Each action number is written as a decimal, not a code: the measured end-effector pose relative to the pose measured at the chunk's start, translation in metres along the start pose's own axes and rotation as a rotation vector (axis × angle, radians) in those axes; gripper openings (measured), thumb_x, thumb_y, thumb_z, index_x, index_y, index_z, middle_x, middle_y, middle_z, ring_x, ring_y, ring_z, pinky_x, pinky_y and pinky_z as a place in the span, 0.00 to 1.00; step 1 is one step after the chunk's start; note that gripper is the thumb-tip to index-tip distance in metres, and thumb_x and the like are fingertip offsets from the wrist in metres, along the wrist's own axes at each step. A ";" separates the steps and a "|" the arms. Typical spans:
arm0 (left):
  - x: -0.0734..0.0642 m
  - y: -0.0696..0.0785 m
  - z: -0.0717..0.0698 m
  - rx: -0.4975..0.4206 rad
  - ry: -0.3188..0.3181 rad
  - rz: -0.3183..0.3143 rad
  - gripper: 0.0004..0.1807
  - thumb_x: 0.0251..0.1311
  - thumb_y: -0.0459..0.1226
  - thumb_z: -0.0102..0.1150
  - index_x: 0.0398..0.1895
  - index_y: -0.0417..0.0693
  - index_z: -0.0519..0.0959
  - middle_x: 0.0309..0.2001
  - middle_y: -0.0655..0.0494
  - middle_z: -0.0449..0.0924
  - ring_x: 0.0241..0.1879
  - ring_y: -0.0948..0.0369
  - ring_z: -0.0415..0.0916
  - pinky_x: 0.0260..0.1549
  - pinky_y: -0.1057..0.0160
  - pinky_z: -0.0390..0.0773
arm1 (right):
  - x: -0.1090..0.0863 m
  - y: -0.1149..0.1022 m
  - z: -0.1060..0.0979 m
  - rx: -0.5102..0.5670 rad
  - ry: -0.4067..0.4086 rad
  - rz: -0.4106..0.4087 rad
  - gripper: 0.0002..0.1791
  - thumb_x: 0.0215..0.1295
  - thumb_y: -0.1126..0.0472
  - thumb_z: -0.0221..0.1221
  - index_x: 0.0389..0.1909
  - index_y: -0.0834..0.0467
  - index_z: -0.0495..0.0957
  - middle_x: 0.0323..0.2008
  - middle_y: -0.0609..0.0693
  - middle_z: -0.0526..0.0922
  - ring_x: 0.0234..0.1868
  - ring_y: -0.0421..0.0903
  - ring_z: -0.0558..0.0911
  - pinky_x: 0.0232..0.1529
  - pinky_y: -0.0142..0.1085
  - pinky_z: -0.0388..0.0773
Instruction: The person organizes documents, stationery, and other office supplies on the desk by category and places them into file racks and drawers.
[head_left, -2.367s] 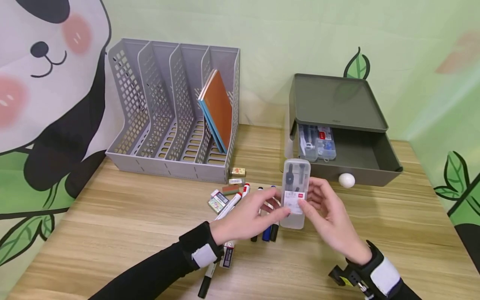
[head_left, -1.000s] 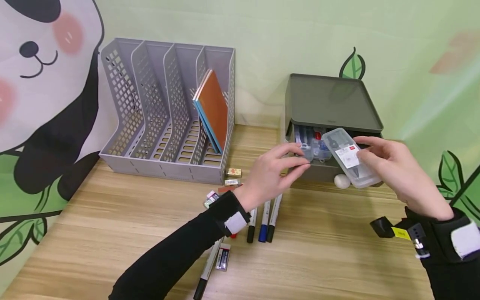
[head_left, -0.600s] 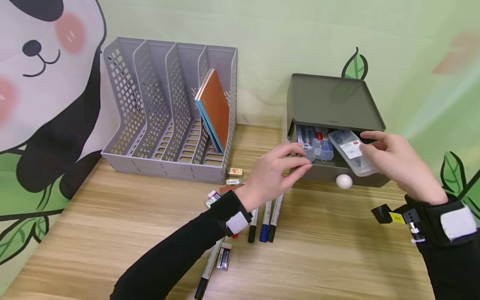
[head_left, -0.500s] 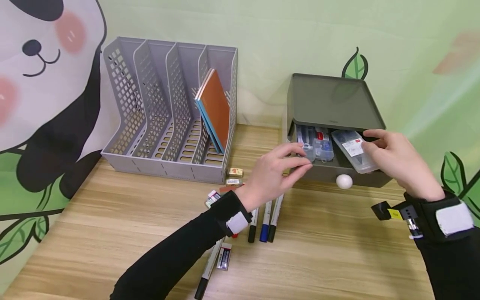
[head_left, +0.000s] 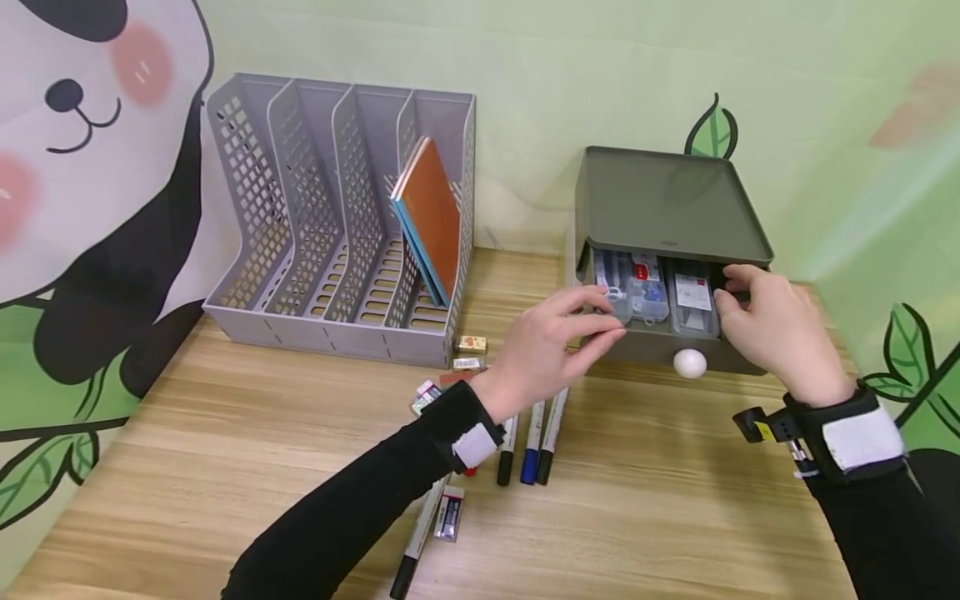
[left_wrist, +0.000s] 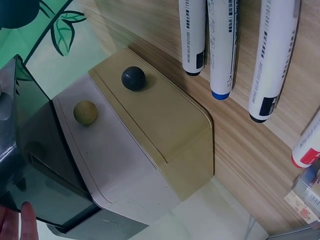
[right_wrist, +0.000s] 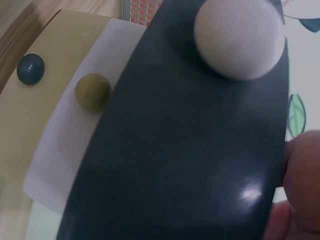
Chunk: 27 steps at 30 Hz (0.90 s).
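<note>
A clear plastic case with a white label [head_left: 692,302], the compass set, lies inside the open dark drawer [head_left: 723,357]. My right hand [head_left: 776,333] is over the drawer's right part, thumb tip close to the case's right edge and fingers bent loosely. Left of it in the drawer lie a clear case with blue pieces [head_left: 647,296] and another clear case [head_left: 615,287] holding white-handled scissors. My left hand [head_left: 547,346] is at the drawer's front left corner, with its fingertips beside the scissors case and nothing in its grasp. In the right wrist view, the drawer's front [right_wrist: 185,135] hides most of the right hand.
Left stands a grey file rack [head_left: 337,329] with orange and blue notebooks [head_left: 431,221]. Several markers [head_left: 531,454] and erasers [head_left: 448,514] lie on the wooden table [head_left: 637,525]. White [left_wrist: 115,155] and yellow [left_wrist: 155,115] drawers sit below the dark one.
My right hand has carried the compass case rightward from mid-table, lowered it into the drawer and straightened it beside the others. The left hand moved to the drawer's front, then stayed there.
</note>
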<state>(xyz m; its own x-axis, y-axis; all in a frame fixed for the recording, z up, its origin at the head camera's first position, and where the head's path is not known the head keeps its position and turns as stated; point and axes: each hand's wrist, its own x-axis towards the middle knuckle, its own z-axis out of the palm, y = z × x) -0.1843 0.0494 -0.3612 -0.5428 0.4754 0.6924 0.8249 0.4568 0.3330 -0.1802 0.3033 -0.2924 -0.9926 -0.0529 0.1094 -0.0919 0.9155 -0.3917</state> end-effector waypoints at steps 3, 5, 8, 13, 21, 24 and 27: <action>0.000 0.000 0.000 0.000 -0.001 -0.003 0.09 0.66 0.40 0.64 0.43 0.48 0.89 0.50 0.52 0.84 0.61 0.56 0.79 0.37 0.72 0.79 | -0.005 -0.005 0.002 -0.025 -0.041 -0.013 0.27 0.76 0.56 0.44 0.65 0.72 0.68 0.53 0.74 0.80 0.37 0.62 0.81 0.31 0.44 0.71; 0.000 0.000 0.000 0.005 0.001 -0.005 0.09 0.66 0.40 0.64 0.43 0.48 0.89 0.50 0.52 0.84 0.61 0.56 0.79 0.36 0.73 0.78 | -0.008 -0.009 0.002 -0.040 -0.059 -0.027 0.27 0.77 0.55 0.43 0.65 0.70 0.69 0.52 0.72 0.81 0.32 0.57 0.79 0.27 0.40 0.67; 0.000 0.000 -0.001 0.008 0.007 -0.004 0.09 0.66 0.40 0.64 0.43 0.48 0.89 0.49 0.53 0.84 0.61 0.56 0.79 0.37 0.73 0.78 | -0.012 -0.013 0.003 -0.052 -0.080 -0.046 0.28 0.77 0.51 0.42 0.65 0.68 0.71 0.47 0.69 0.84 0.29 0.53 0.77 0.25 0.37 0.64; 0.000 0.001 -0.001 0.016 0.007 -0.006 0.08 0.66 0.40 0.65 0.43 0.49 0.89 0.49 0.53 0.84 0.61 0.57 0.80 0.41 0.72 0.81 | -0.018 -0.018 0.005 -0.083 -0.103 -0.107 0.28 0.78 0.47 0.45 0.64 0.62 0.75 0.39 0.61 0.85 0.34 0.54 0.80 0.27 0.44 0.70; 0.000 0.000 0.000 0.011 0.012 -0.012 0.09 0.66 0.40 0.65 0.43 0.48 0.89 0.49 0.53 0.84 0.61 0.57 0.79 0.42 0.72 0.81 | -0.016 -0.017 0.006 -0.120 -0.104 -0.211 0.21 0.80 0.48 0.43 0.46 0.56 0.80 0.35 0.55 0.83 0.35 0.51 0.81 0.28 0.44 0.71; 0.000 0.000 0.000 0.009 0.016 -0.008 0.09 0.66 0.40 0.65 0.43 0.48 0.89 0.49 0.53 0.84 0.61 0.57 0.79 0.42 0.72 0.81 | -0.014 -0.016 0.007 -0.126 -0.105 -0.209 0.21 0.80 0.48 0.41 0.51 0.57 0.79 0.40 0.57 0.84 0.39 0.54 0.83 0.31 0.50 0.75; 0.000 0.001 0.001 0.005 0.015 -0.011 0.08 0.66 0.40 0.65 0.43 0.48 0.89 0.49 0.53 0.84 0.62 0.57 0.79 0.43 0.71 0.82 | -0.012 -0.014 0.008 -0.124 -0.114 -0.212 0.23 0.80 0.50 0.41 0.57 0.59 0.78 0.48 0.61 0.85 0.46 0.59 0.84 0.39 0.58 0.78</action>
<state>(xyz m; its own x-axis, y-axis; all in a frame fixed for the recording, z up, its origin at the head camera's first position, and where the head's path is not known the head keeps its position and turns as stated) -0.1839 0.0503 -0.3613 -0.5491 0.4589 0.6985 0.8183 0.4653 0.3376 -0.1681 0.2880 -0.2953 -0.9554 -0.2867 0.0709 -0.2952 0.9207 -0.2555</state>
